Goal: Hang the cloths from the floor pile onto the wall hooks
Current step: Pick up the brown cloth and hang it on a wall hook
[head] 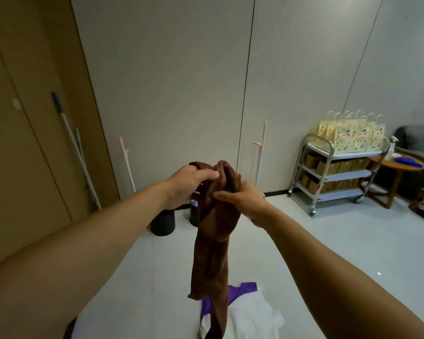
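A long brown cloth hangs down in front of me, bunched at its top. My left hand grips the bunched top from the left, and my right hand pinches it from the right, just below. Its lower end trails onto the floor pile, where a purple cloth and a white cloth lie. On the grey wall ahead stand two pale hook strips: the left hook strip and the right hook strip. Both are bare.
Mop handles lean in the left corner by a brown door. Two black bins stand by the wall behind my hands. A steel trolley with paper bags and boxes, a round wooden table and a sofa are at the right.
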Demonstrator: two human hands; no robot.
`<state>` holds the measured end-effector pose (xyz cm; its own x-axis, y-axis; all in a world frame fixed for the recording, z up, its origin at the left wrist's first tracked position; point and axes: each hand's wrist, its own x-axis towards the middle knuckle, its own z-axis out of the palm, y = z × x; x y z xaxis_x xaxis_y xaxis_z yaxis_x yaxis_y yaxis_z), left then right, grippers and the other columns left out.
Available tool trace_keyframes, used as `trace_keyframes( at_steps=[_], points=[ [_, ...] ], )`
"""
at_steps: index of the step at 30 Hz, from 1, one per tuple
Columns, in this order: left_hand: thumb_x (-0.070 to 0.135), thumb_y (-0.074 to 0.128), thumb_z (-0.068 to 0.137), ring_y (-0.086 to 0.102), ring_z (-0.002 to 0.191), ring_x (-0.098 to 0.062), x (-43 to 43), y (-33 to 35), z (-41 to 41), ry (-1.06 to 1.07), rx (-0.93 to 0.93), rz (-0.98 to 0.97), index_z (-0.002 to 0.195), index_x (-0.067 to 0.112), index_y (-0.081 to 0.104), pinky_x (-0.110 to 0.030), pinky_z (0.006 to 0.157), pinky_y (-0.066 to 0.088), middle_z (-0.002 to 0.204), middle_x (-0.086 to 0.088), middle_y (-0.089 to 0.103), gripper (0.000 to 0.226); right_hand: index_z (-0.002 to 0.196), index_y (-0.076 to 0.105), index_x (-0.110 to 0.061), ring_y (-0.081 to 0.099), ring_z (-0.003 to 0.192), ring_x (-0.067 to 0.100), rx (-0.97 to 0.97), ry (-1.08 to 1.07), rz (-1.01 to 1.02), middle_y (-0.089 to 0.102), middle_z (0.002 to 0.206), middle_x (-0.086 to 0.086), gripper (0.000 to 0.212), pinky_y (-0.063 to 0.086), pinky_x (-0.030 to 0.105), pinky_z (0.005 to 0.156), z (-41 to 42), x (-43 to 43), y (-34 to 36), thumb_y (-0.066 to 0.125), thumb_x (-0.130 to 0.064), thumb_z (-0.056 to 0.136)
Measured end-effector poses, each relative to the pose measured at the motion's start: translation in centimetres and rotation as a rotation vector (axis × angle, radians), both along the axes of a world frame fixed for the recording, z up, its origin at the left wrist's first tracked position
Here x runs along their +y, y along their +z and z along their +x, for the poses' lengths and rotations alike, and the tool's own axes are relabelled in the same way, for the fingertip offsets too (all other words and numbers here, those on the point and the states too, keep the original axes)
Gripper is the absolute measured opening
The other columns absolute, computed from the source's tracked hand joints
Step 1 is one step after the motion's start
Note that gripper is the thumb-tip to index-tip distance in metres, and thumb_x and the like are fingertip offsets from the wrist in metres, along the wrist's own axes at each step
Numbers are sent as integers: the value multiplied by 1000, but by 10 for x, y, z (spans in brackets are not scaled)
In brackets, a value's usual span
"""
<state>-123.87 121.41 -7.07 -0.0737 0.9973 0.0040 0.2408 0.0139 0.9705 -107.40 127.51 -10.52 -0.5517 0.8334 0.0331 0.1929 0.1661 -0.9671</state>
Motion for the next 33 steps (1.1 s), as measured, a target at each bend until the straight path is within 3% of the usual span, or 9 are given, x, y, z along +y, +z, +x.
trace_keyframes(
  at_steps=[2, 7, 13, 16, 18, 22, 24, 28, 33],
  points=[
    [40, 64, 87, 63, 99, -19, -18, 6, -3, 33, 35, 62, 99, 27, 70, -39, 83, 53, 98, 3, 71, 19, 110, 64, -16, 68, 98, 24, 7, -37, 29, 70, 103, 8, 33, 56, 40, 90, -5, -1, 9, 75, -30, 82],
    [46, 85, 62, 52, 116, -20, -65, -13, -19, 82, 177, -161, 127, 34, 47, -47, 102, 42, 127, 7, 54, 77, 113, 62, -15, 67, 100, 25, 222, 63, -56, 68, 110, 10, 47, 55, 41, 91, -21, -12, 50, 79, -34, 74],
    [42, 82, 61, 64, 87, -12, -97, -15, -9, 244, -3, -190, 94, 34, 57, -30, 70, 52, 93, 9, 67, 42, 128, 53, -13, 65, 106, 25, 361, 163, -145, 65, 117, 8, 74, 53, 41, 93, -49, -45, 84, 83, -42, 67],
    [35, 74, 80, 70, 91, -28, -110, 9, -23, 428, -123, -39, 107, 16, 67, -45, 86, 55, 97, -7, 74, 34, 138, 44, -14, 60, 113, 24, 260, 265, -62, 61, 126, 5, 96, 53, 39, 89, -49, -61, 68, 77, -63, 62],
    [29, 70, 85, 71, 87, -30, -120, 27, -35, 538, -227, 61, 112, 6, 64, -42, 82, 57, 96, -14, 73, 36, 140, 40, -19, 60, 112, 23, 99, 314, -47, 59, 128, 5, 106, 52, 43, 92, -52, -76, 48, 79, -68, 55],
    [23, 65, 87, 68, 91, -33, -149, 50, -52, 569, -361, 29, 111, 2, 63, -42, 85, 56, 100, -18, 70, 32, 103, 63, -17, 69, 85, 14, -155, 334, 135, 70, 96, 0, 44, 58, 27, 68, -78, -112, 20, 78, -47, 74],
    [12, 63, 86, 68, 93, -30, -169, 49, -60, 491, -330, -13, 111, -1, 64, -37, 81, 56, 103, -18, 69, 28, 91, 65, -11, 69, 77, 20, -142, 243, 218, 70, 86, 7, 22, 59, 32, 67, -96, -126, 20, 68, -33, 87],
    [2, 62, 83, 65, 97, -32, -205, 37, -79, 514, -280, -58, 114, -2, 62, -38, 81, 54, 103, -17, 68, 31, 92, 63, 1, 58, 70, 26, -42, 227, 169, 60, 77, 14, 27, 49, 37, 63, -121, -158, 35, 49, -22, 98],
    [32, 63, 89, 67, 94, -29, -243, 28, -105, 546, -23, -277, 108, 12, 61, -41, 77, 55, 103, -11, 69, 28, 79, 57, -7, 47, 60, 17, -97, 166, 250, 49, 66, 5, 36, 36, 29, 53, -140, -183, 40, 39, -27, 103]
  ],
)
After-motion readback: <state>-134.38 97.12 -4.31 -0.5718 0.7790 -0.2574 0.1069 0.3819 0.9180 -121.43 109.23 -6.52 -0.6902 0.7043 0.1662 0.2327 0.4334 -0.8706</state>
